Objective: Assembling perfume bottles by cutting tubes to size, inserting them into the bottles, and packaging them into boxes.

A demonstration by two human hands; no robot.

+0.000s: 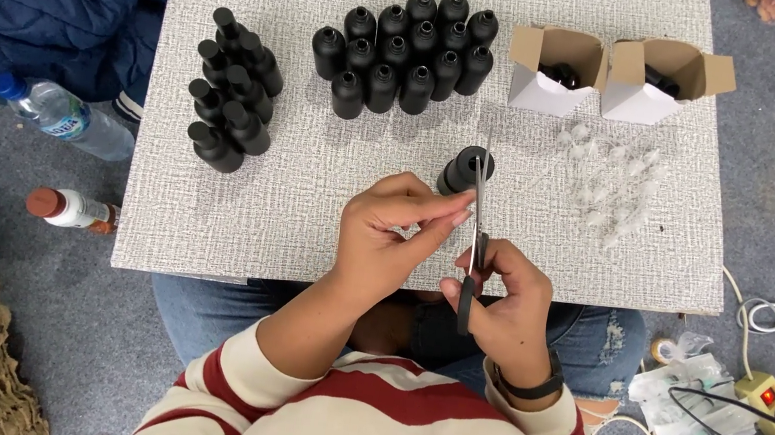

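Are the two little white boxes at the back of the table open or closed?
Open. Both white boxes have their brown top flaps folded outward, and something dark shows inside each one.

The scissors (475,250), slim with black handles, stand almost upright, blades pointing away from the person. Just beyond their tips a single black bottle (464,170) lies tilted.

Bright, even overhead light; soft shadows, sharp focus throughout
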